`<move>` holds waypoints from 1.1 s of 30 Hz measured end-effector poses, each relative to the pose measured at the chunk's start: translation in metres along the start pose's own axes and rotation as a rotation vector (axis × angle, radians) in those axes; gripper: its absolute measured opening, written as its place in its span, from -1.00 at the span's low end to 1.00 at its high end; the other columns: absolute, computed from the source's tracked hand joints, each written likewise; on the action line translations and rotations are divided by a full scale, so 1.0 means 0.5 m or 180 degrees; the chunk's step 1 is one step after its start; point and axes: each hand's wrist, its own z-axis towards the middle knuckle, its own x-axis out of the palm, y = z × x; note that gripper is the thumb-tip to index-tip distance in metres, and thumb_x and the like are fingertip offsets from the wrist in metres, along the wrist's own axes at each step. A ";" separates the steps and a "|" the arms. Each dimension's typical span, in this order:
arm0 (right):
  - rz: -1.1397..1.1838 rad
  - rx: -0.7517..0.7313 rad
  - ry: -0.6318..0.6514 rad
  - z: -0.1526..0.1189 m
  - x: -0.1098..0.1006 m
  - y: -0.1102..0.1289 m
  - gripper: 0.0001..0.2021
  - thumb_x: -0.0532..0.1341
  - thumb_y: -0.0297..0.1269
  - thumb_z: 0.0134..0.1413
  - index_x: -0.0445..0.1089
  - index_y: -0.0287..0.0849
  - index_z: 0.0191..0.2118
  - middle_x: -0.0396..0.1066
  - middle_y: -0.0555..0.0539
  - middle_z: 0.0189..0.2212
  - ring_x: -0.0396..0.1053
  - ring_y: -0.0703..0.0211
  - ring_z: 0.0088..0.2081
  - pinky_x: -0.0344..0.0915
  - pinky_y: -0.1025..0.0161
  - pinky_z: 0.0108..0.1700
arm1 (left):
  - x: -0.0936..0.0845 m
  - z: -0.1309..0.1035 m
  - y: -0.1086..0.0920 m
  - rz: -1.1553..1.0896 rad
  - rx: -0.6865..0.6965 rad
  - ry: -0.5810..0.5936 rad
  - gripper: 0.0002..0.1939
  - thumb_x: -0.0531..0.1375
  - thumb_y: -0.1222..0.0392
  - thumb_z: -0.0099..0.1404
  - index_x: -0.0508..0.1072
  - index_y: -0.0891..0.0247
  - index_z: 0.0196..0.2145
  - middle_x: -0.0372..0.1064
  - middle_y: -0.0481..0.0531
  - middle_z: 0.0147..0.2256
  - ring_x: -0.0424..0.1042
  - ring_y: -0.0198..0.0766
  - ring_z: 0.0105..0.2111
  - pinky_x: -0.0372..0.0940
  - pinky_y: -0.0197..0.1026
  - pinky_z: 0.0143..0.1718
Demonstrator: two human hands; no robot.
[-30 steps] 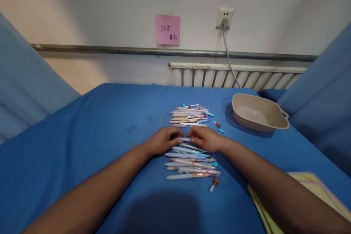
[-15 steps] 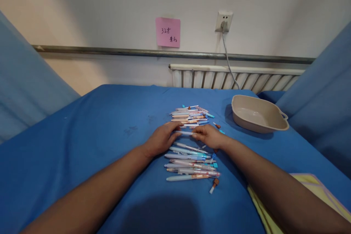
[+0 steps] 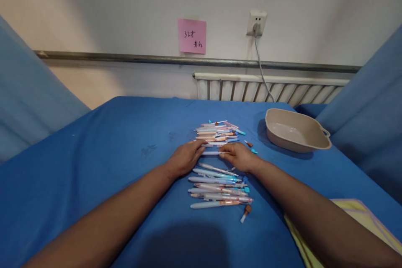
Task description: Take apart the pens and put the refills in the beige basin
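The slim, pale, straight-barrelled pen [image 3: 211, 153] between the hands has just shifted towards 12 o'clock, out of its place close against the near row. That leaves a strip of blue cloth [image 3: 94, 150] showing on its 6 o'clock side, so the pen now lies nearer the far bundle than it did. Over the last half second it has barely moved.

It lies crosswise, its ends pointing to 9 and 3 o'clock. The right hand [image 3: 240, 157] pinches its 3 o'clock end between thumb and fingers. The left hand [image 3: 184, 158] curls around the 9 o'clock end, and I cannot tell whether its fingertips grip the barrel or only rest beside it. The 2 hands are apart, with just the middle of the pen showing between them.

At 12 o'clock from the pen, just beyond the fingertips, is the dense bundle of peach, white and blue plastic pens [image 3: 209, 133]. At 6 o'clock spreads the looser row of pastel, clear-tipped pens [image 3: 220, 189], with a small brown-and-white piece [image 3: 246, 213] at its 5 o'clock corner. The beige oval plastic basin [image 3: 290, 145] stands well apart at 2 o'clock, and a yellow, lilac-edged cloth [image 3: 351, 204] lies at 4 o'clock, partly under the right forearm.
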 end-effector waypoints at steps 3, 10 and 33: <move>-0.0035 -0.0017 0.0040 -0.001 0.000 0.005 -0.83 0.11 -0.27 0.13 0.43 -0.18 -0.31 0.42 0.00 -0.45 0.29 0.25 -0.41 0.13 0.35 -0.38 | 0.000 -0.001 -0.006 -0.0017 0.0454 -0.0166 -0.50 0.12 0.14 0.25 0.16 0.21 0.14 0.35 0.10 -0.08 0.32 -0.15 -0.09 0.20 -0.11 -0.03; -0.0251 0.0060 -0.0117 0.000 -0.006 -0.005 -0.83 0.12 -0.28 0.13 0.44 -0.17 -0.26 0.47 -0.04 -0.32 0.37 0.20 -0.29 0.18 0.32 -0.27 | -0.002 0.001 0.019 0.0266 -0.0347 0.0104 -0.67 -0.10 0.13 0.38 0.31 0.22 -0.01 0.46 0.03 -0.34 0.43 -0.16 -0.27 0.27 -0.16 -0.20; -0.1467 0.0254 0.0017 0.002 -0.036 0.007 -0.79 0.08 -0.25 0.18 0.41 -0.13 -0.16 0.42 -0.11 -0.18 0.33 0.14 -0.13 0.16 0.29 -0.13 | 0.038 0.040 0.022 0.0318 0.0455 0.0042 -0.88 0.13 0.19 0.26 0.42 0.23 -0.27 0.41 0.04 -0.28 0.35 -0.20 -0.22 0.22 -0.17 -0.13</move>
